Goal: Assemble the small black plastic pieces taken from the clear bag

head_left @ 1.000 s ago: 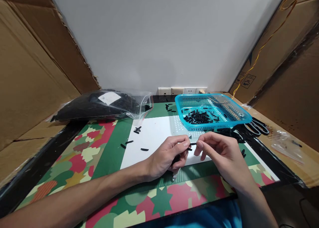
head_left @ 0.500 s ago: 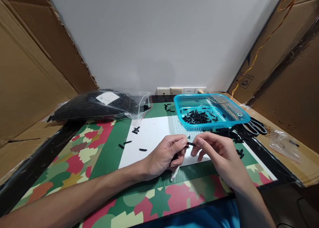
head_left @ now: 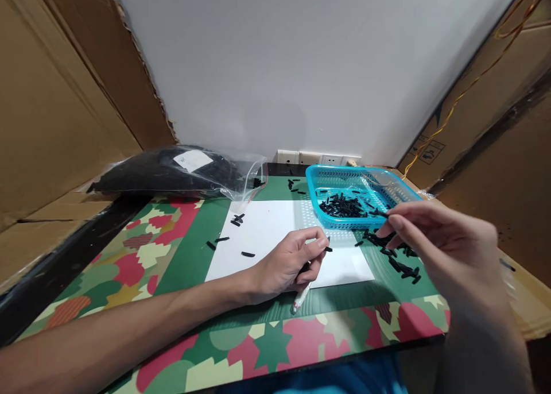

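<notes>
My left hand (head_left: 293,262) is closed above the white sheet (head_left: 267,219), with a small black strip (head_left: 329,249) poking out past the thumb and more dark pieces partly hidden in the curled fingers. At the near right rim of the blue basket (head_left: 340,222), my right hand (head_left: 447,239) pinches another slim black piece (head_left: 380,212) between thumb and fingertips. Inside the basket lies a heap of small black pieces (head_left: 342,205). A white pen-like stick (head_left: 301,298) lies below my left hand, its upper end hidden.
A clear zip bag full of black material (head_left: 150,176) lies at the back left. Loose black pieces (head_left: 402,267) are scattered right of the sheet, several more on its left. Cardboard walls (head_left: 55,78) flank the table; power sockets (head_left: 310,159) sit on the wall behind.
My right hand has moved right and up, away from my left hand to the basket, with a black piece in its fingertips. My left hand stays almost in place.
</notes>
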Demonstrator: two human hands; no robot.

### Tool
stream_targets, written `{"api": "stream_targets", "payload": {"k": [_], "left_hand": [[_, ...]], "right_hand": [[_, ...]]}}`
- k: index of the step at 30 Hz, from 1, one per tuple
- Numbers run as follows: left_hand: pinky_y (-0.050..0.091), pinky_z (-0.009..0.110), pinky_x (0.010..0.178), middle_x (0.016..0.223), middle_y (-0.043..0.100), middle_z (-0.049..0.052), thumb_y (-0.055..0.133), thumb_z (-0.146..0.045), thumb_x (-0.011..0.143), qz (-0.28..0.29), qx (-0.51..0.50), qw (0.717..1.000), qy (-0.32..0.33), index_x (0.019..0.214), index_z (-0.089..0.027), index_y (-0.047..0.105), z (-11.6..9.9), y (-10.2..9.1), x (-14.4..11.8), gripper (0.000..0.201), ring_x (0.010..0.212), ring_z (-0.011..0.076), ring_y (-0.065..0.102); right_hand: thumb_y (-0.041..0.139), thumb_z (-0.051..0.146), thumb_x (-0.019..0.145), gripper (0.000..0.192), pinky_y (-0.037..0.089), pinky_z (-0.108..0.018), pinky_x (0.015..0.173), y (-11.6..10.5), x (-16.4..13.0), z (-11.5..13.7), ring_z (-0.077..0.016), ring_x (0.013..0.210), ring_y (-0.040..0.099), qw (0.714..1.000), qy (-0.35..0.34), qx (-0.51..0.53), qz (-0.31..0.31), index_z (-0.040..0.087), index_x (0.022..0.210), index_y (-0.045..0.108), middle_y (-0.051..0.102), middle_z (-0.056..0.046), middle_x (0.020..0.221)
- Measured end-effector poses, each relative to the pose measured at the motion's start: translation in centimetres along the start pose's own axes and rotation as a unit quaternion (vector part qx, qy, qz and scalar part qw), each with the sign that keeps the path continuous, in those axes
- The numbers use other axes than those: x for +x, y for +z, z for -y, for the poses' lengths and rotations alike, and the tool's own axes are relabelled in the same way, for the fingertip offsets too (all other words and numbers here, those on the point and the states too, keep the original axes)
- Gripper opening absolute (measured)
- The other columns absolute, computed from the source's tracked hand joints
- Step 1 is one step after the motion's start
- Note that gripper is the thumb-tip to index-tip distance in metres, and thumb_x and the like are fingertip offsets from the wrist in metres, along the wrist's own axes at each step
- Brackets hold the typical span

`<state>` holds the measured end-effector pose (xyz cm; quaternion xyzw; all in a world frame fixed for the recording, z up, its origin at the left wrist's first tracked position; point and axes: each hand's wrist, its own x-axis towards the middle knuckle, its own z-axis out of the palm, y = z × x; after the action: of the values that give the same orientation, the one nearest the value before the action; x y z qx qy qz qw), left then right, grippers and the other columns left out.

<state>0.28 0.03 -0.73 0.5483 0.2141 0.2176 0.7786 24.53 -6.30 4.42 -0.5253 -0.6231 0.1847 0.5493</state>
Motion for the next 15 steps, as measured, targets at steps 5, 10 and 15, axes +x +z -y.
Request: {"api": "stream_targets", "payload": {"k": [5,10,15], "left_hand": [[0.024,0.015,0.036,0.050,0.040,-0.014,0.060,-0.056,0.102,-0.008,-0.011,1.000,0.000,0.098,-0.025,0.047,0.1,-0.2,0.1,0.034,0.038,0.0059,0.021],[0.021,0.016,0.038,0.050,0.039,-0.014,0.064,-0.057,0.100,-0.021,-0.017,1.000,0.002,0.102,-0.024,0.051,0.0,0.0,0.1,0.036,0.038,0.0057,0.023],[0.023,0.016,0.038,0.051,0.037,-0.014,0.062,-0.061,0.099,-0.018,0.022,1.000,0.002,0.099,-0.023,0.052,0.1,-0.1,-0.1,0.039,0.039,0.0060,0.024]], "right_hand": [[0.075,0.039,0.095,0.024,0.045,-0.030,0.050,0.5,1.9,-1.1,-0.0170,0.056,0.063,0.987,0.002,-0.159,-0.027,0.023,0.113,0.074,0.074,-0.003,0.073],[0.068,0.044,0.102,0.020,0.048,-0.028,0.055,3.0,-0.4,-0.2,-0.0172,0.068,0.068,0.985,0.026,-0.047,0.167,0.026,0.110,0.075,0.076,-0.001,0.082],[0.063,0.039,0.105,0.023,0.050,-0.028,0.062,3.7,-1.8,0.4,-0.0174,0.073,0.068,0.975,0.016,-0.028,0.218,0.025,0.092,0.076,0.077,-0.001,0.086]]}}
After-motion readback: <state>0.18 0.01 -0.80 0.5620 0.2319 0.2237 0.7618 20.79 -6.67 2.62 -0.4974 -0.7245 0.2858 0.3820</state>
